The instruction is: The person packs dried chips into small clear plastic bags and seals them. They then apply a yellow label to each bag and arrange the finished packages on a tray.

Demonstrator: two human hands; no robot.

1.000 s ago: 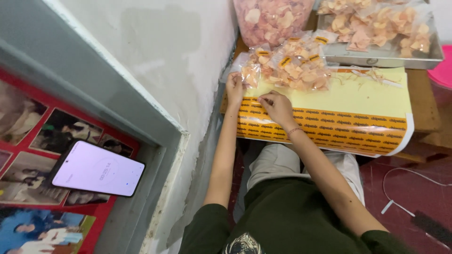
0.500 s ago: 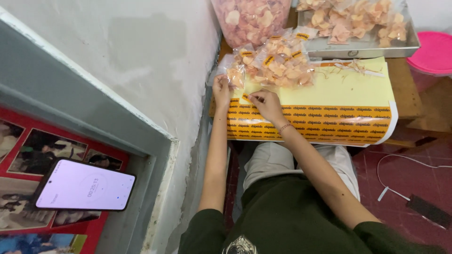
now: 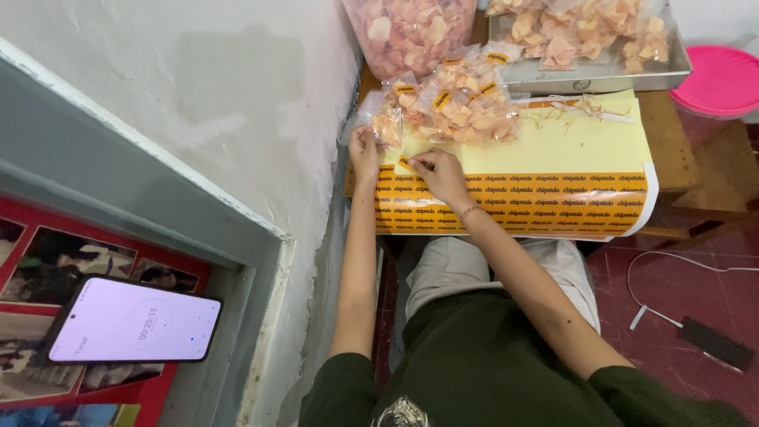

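Observation:
My left hand [image 3: 364, 147] grips a small clear bag of orange chips [image 3: 387, 126] at the near left corner of the low wooden table [image 3: 668, 150]. My right hand [image 3: 437, 171] pinches a small orange sticker [image 3: 405, 163] just beside that bag, over a yellow sticker sheet [image 3: 545, 178] with rows of orange labels. A pile of filled, labelled chip bags [image 3: 462, 107] lies right behind both hands.
A metal tray [image 3: 593, 75] of chip bags and a large clear sack of chips [image 3: 411, 32] stand at the table's back. A pink plate [image 3: 719, 79] is at right. A phone [image 3: 130, 323] lies on a ledge at left; a white wall runs alongside. A cable and black adapter [image 3: 715, 341] lie on the red floor.
The camera has shifted, so the table sits lower and the phone further left. My right hand has moved from the sticker sheet toward the bag in my left hand, with a sticker pinched.

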